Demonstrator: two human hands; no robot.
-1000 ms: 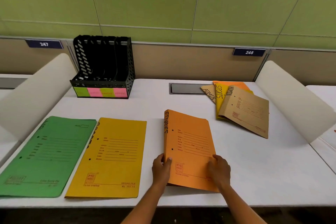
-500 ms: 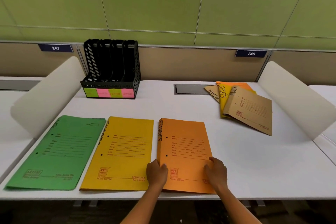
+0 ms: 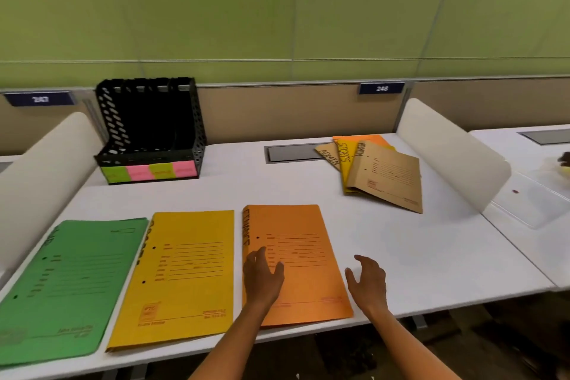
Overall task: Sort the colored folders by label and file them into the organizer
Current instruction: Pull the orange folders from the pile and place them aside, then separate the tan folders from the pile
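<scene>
three folders lie flat in a row at the desk's near edge: green folder [image 3: 64, 284], yellow folder [image 3: 182, 274], orange folder [image 3: 296, 259]; a fanned pile [image 3: 379, 170] of about four sits far right, black organizer [image 3: 151, 129] far left. left hand [image 3: 262, 278] hovers over the orange folder, contact unclear, right hand [image 3: 368, 282] beside it, both with fingers spread, gripping nothing. the spine lettering is blurred.

Not much readable here tbh. The blue plate [image 3: 381, 88] on the back partition says "248"; the other blue plate [image 3: 40, 99] off to the left is too smeared to call. In the fanned pile, both brown folders, the top one [image 3: 388, 176] and the one peeking out [image 3: 327, 155], have "ADMIN" handwritten, and the yellow folder [image 3: 344, 154] between them reads "SPORTS". The orange folder [image 3: 296, 256] has marker lettering down its spine, too blurry. Printed forms and organizer tags [image 3: 149, 172] are unreadable.
</scene>
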